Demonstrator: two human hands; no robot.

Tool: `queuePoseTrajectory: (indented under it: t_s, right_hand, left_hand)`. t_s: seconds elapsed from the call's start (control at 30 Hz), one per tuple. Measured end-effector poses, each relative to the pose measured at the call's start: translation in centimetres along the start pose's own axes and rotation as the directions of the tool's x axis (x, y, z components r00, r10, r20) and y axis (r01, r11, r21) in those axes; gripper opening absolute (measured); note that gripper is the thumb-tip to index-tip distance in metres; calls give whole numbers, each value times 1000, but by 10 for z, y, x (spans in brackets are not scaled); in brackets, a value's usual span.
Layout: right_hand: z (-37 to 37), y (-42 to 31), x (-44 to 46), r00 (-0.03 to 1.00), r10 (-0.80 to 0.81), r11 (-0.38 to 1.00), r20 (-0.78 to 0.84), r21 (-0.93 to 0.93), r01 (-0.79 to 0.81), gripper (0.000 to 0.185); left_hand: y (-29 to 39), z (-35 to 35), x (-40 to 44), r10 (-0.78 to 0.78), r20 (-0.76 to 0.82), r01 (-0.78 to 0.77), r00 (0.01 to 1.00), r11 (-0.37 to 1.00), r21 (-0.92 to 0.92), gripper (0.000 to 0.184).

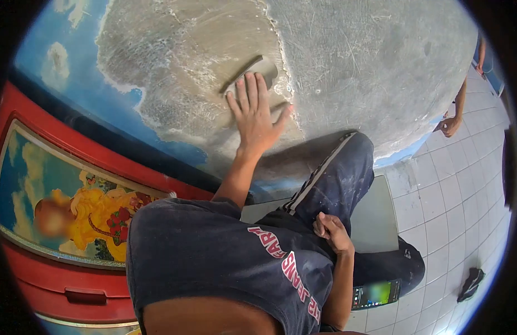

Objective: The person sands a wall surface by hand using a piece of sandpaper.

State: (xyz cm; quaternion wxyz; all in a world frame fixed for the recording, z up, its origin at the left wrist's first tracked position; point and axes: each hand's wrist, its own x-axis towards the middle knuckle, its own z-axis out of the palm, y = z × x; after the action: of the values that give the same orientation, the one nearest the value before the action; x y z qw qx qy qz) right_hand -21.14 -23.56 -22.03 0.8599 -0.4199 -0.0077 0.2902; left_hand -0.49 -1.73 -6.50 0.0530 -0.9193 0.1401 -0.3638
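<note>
My left hand (255, 117) lies against a patchy wall (175, 72), its fingers stretched over a grey, curled sheet (267, 67). Its fingertips press the sheet to the bare, sanded-looking surface, and the thumb points off to the right. Lower down, my right hand (334, 233) rests over my dark trousers with its fingers curled in; I see nothing in it. Blue paint with ragged white edges borders the bare patch on the left.
A red cabinet (88, 153) with a picture panel stands at left. A lit phone (376, 295) lies near my right forearm. At right, another person's hand (450, 126) shows above the tiled floor (437, 206), where a black object (470, 283) lies.
</note>
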Motion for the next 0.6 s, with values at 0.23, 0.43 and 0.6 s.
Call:
queuePoseTrajectory:
  t_s: [0.23,0.43,0.6]
  right_hand:
    - [2,-4,-1,1000,13,1000,-7,10,-13,52]
    - [1,-3,-1,1000,6,1000,-12,16,-6,51]
    - [2,-2,-2,1000,6,1000,-6,23,-6,52]
  left_hand:
    - [-12,-27,28,-133,-218,100,967,983,-153,103]
    - [-5,-8,8,-79,-66,71,995,991,-111,108]
    - [-17,-29,24,-141,-224,101,964,978,-181,103]
